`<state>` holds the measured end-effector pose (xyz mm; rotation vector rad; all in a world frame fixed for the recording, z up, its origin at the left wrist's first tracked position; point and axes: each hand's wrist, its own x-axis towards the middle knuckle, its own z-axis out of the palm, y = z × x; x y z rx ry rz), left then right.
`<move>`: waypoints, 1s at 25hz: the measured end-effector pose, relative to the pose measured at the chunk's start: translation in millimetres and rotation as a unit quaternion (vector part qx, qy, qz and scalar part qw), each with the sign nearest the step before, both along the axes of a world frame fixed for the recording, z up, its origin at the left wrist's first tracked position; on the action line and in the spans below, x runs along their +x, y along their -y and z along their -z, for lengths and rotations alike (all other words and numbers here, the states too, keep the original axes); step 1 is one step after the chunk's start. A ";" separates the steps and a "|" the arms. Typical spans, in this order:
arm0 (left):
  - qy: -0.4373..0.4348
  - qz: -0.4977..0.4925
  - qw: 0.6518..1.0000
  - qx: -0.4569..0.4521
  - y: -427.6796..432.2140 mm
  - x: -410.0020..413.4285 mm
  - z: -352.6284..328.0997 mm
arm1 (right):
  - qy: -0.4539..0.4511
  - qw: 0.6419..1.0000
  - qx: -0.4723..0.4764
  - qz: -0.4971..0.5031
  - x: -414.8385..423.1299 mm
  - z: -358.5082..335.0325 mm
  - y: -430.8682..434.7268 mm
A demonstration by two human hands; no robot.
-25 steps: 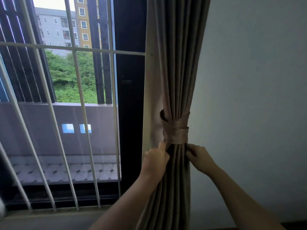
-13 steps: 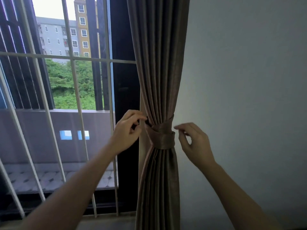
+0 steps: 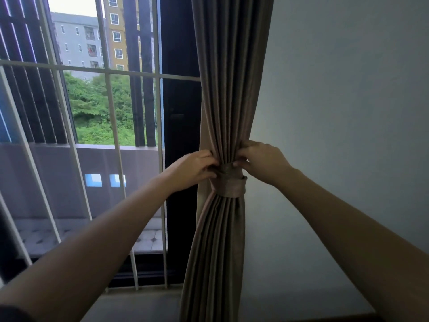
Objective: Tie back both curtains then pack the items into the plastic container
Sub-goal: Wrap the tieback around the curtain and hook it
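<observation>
The left hand is pinching the beige curtain just above its tieback at nine o'clock — the right hand at three o'clock, both grips closing on folds.

This is looking like a room in a flat: a pleated beige curtain is hanging beside a window with white bars, a tiled balcony is lying just outside, and apartment blocks are rising beyond green trees.
</observation>
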<state>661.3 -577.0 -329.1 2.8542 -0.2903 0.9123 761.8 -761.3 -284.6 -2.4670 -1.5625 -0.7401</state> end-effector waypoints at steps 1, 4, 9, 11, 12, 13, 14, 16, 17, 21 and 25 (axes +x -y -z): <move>-0.014 -0.009 0.999 0.032 -1.6 -0.7 -7.1 | 0.021 1.000 -0.010 0.004 -2.6 -2.5 -1.7; -0.035 -0.020 0.995 0.096 -9.7 1.0 -27.8 | 0.100 0.995 0.003 0.017 -9.2 -10.5 -6.1; 0.101 -0.063 0.992 0.028 -9.2 -1.2 -10.9 | 0.027 0.995 0.092 0.011 -6.1 7.3 -2.8; 0.247 -0.102 0.952 -0.152 -3.1 -8.5 2.6 | -0.032 0.966 0.258 -0.004 -4.0 13.7 7.8; 0.277 -0.120 0.926 -0.225 1.7 -14.8 12.6 | -0.065 0.944 0.324 -0.009 -4.2 23.9 14.4; 0.269 -0.143 0.916 -0.261 6.9 -18.3 27.2 | -0.092 0.931 0.352 0.001 -6.3 40.5 20.2; 0.216 -0.159 0.923 -0.274 9.4 -19.3 46.0 | -0.121 0.932 0.340 0.020 -7.9 64.7 23.8; 0.044 -0.159 0.929 -0.331 15.4 -20.5 81.5 | -0.230 0.943 0.232 0.063 -10.5 111.4 24.9; -0.044 -0.146 0.916 -0.372 19.2 -20.0 93.6 | -0.302 0.936 0.168 0.061 -10.3 127.7 22.0; -0.122 -0.101 0.930 -0.330 35.8 -13.8 118.3 | -0.516 0.840 0.148 -0.070 -5.5 145.5 1.8; -0.083 -0.142 0.936 -0.311 46.8 -8.2 120.2 | -0.496 0.857 0.136 -0.040 3.9 144.8 -5.8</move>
